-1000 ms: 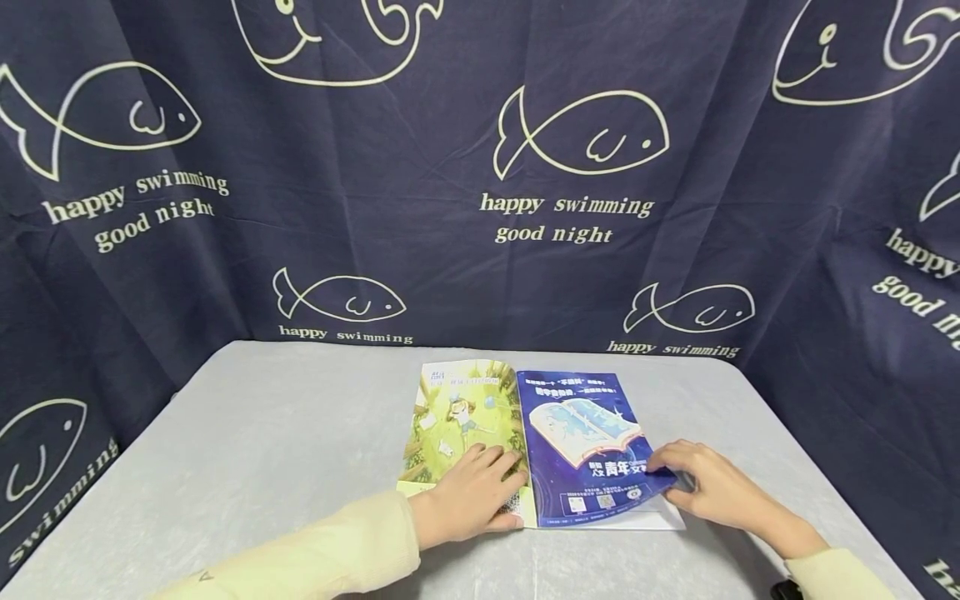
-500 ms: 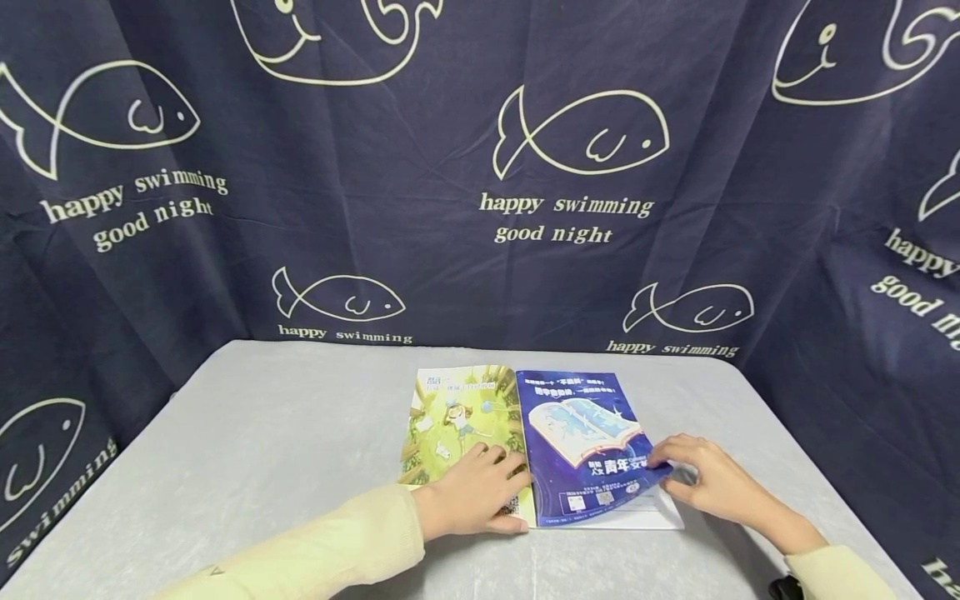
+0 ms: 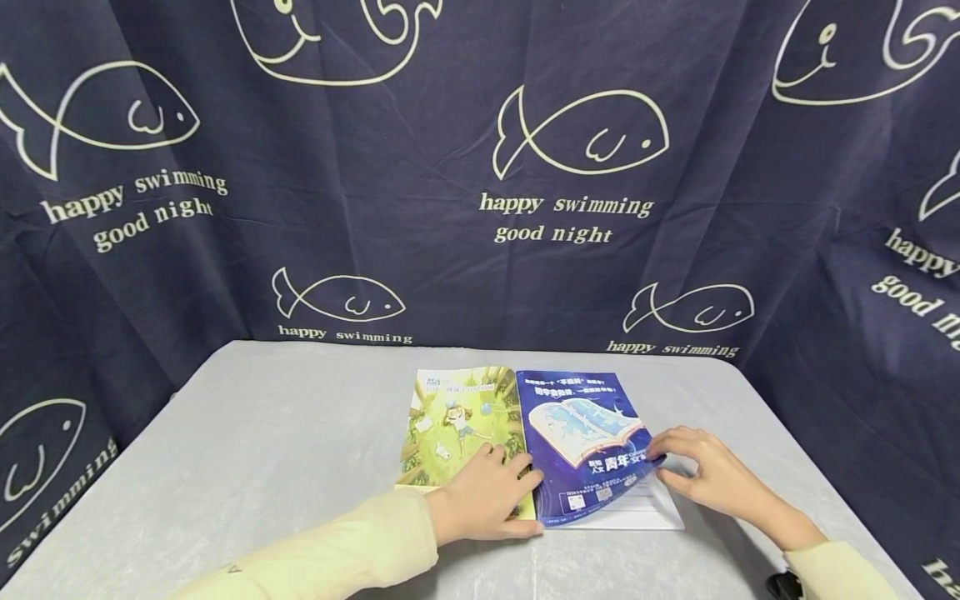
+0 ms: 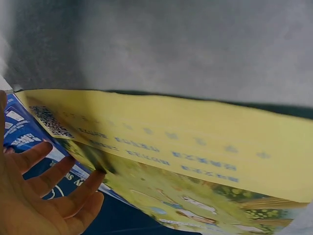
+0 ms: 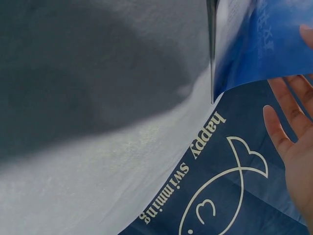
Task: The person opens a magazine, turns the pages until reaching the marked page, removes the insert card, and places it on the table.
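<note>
Fish-print curtain (image 3: pixel 442 200) behind the grey desk (image 3: pixel 277 450); right hand (image 3: pixel 705 475) pinches the raised near-right corner of the blue page (image 3: pixel 585 446), left hand (image 3: pixel 487 493) rests loosely on the open magazine (image 3: pixel 459 421)!

On the navy curtain (image 3: pixel 435 250), pale English lettering reads "happy swimming" and, beneath it, "good night", repeated across the cloth; some copies run out of view at the sides. The right wrist view shows "happy swimming" there too. On the magazine's blue page (image 3: pixel 550 454), the large white characters "青年" can be read; smaller lines are too small to tell. The green page (image 3: pixel 468 421) bears a QR code (image 4: pixel 51 121) on its yellow strip, beside upside-down, blurred blue characters.
</note>
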A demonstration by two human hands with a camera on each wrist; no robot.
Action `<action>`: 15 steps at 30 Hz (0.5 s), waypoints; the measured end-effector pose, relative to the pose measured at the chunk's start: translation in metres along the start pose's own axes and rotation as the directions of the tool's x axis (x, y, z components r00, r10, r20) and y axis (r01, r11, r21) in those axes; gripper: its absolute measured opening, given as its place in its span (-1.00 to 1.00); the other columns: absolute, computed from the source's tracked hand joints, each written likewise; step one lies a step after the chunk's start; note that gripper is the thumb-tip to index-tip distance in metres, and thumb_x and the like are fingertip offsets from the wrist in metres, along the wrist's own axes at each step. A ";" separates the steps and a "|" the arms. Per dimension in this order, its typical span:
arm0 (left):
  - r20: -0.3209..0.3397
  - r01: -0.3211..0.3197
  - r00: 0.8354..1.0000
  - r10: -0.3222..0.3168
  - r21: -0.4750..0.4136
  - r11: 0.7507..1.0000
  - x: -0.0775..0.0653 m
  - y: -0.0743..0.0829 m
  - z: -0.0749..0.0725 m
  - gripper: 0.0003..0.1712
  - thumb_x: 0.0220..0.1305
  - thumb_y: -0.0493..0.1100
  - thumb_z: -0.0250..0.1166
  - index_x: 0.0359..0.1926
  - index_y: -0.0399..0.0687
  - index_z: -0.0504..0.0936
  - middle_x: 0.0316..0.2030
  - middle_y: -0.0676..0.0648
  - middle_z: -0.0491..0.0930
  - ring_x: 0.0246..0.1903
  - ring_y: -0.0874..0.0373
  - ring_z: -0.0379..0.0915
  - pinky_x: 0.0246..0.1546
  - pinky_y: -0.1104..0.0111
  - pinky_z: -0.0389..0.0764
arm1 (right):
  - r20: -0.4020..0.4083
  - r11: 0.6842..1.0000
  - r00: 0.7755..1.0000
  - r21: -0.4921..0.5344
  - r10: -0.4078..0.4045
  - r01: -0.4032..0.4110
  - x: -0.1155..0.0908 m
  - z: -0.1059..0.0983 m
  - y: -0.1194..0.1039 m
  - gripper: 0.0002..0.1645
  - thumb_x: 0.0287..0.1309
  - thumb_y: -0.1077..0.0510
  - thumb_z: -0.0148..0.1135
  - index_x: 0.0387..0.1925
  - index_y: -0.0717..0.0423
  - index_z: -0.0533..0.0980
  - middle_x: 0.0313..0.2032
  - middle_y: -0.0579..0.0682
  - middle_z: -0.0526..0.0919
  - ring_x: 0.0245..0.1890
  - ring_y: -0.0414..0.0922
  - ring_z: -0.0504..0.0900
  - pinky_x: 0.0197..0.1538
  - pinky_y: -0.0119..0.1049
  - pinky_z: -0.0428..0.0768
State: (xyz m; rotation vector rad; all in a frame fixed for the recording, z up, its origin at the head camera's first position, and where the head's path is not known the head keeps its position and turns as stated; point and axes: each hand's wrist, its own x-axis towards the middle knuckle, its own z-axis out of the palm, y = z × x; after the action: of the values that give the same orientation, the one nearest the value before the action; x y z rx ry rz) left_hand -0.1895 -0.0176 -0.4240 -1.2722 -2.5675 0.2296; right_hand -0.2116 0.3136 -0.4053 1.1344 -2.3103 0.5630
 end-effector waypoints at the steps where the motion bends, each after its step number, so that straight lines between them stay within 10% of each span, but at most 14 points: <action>1: 0.000 0.004 1.000 -0.004 -0.001 1.000 0.001 0.001 0.000 -0.26 0.15 0.48 -0.18 0.12 0.14 0.38 -0.01 0.03 0.47 -0.17 0.04 0.47 -0.13 0.21 0.41 | -0.005 1.000 1.000 0.001 -0.005 0.005 0.001 0.000 0.000 -0.58 -0.48 0.37 0.39 -0.40 -0.02 0.59 -0.37 -0.17 0.63 -0.31 -0.25 0.56 -0.09 -0.56 0.34; 15: 0.004 0.049 0.999 -0.049 0.015 0.999 0.008 0.009 0.002 -0.23 0.11 0.52 -0.21 0.13 0.19 0.39 -0.03 0.00 0.51 -0.19 0.00 0.50 -0.12 0.14 0.44 | -0.065 0.999 0.997 -0.016 -0.032 0.031 0.010 -0.002 0.000 -0.58 -0.51 0.34 0.42 -0.41 -0.02 0.60 -0.36 -0.13 0.65 -0.29 -0.20 0.57 -0.08 -0.49 0.33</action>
State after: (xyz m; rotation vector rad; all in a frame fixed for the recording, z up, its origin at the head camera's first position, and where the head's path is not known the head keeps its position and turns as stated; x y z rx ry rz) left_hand -0.1881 -0.0063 -0.4266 -1.2032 -2.5922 0.2411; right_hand -0.2159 0.3089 -0.3979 1.1269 -2.2342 0.5621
